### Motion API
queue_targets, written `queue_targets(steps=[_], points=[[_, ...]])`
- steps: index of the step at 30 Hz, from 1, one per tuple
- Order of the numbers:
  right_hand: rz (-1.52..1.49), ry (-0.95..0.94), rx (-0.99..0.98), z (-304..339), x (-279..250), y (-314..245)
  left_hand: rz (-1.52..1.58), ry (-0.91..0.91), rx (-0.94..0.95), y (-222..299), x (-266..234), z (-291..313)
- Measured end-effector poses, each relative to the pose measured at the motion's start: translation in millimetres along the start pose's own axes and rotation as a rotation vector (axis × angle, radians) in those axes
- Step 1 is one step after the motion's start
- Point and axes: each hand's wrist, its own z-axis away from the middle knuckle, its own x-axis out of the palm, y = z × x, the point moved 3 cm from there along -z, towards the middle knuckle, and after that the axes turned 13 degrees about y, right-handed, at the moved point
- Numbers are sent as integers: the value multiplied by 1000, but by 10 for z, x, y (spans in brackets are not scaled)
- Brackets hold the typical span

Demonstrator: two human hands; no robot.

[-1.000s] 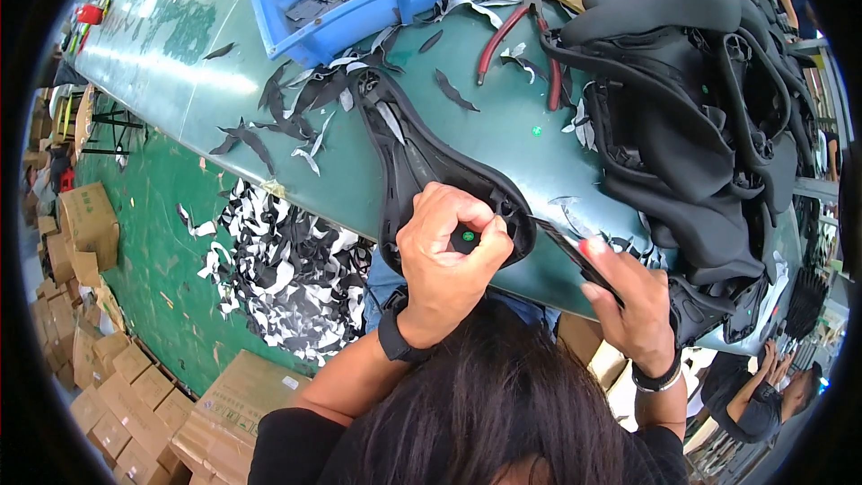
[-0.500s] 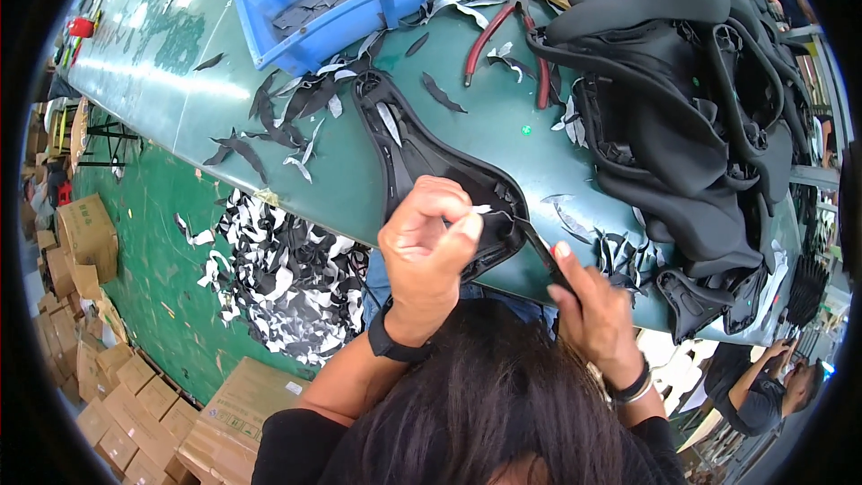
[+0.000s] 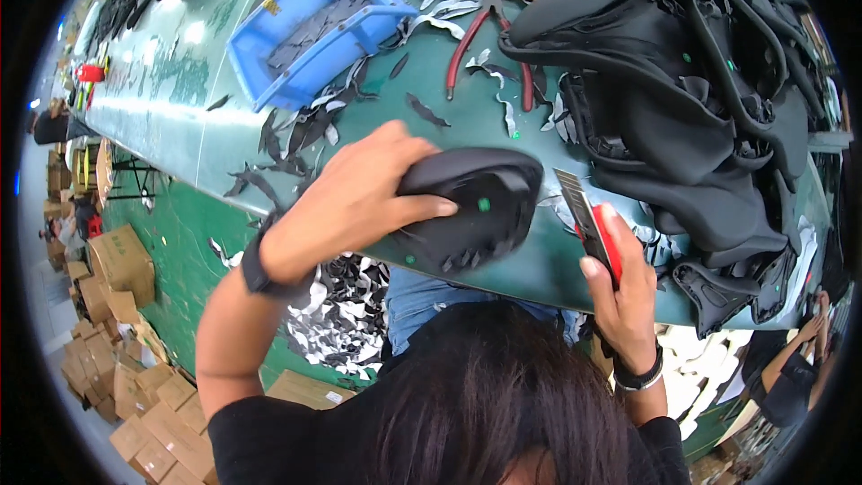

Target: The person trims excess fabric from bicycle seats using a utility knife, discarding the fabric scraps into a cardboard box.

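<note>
Since the frame a half-second earlier, the black saddle has been turned in the air, its wide end swung toward us, and the knife has drawn away from its rim. We see the left grip pinching the saddle, thumb laid across the hollow underside and fingers mostly hidden behind the edge; the pale strip it pinched then no longer shows. The right grip is closed around the knife's handle, with the blade out, pointing up and away, apart from the saddle.

The saddle is tilted above the near edge of the green surface, between the two grips. We judge the cutting on this piece well along: no loose strip hangs from the rim we can see, though blur and the hidden far side keep us from calling it finished.

Around it we find work already done: offcuts scattered on the surface and a heap of black and white scraps beneath it. To the right rises a stack of black saddles; we cannot tell which are cut and which wait. Red-handled pliers and a blue bin stand apart, untouched.
</note>
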Motion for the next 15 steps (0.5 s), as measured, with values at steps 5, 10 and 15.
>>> queue_targets(steps=[5,10,15], points=[[-413,9,204,81,102,-27,306,300,-358,-145,233,590],[-464,-7,322,54,246,-32,776,518,-598,-27,481,758],[-381,-32,209,-108,338,-112,808,527,-633,-19,587,840]])
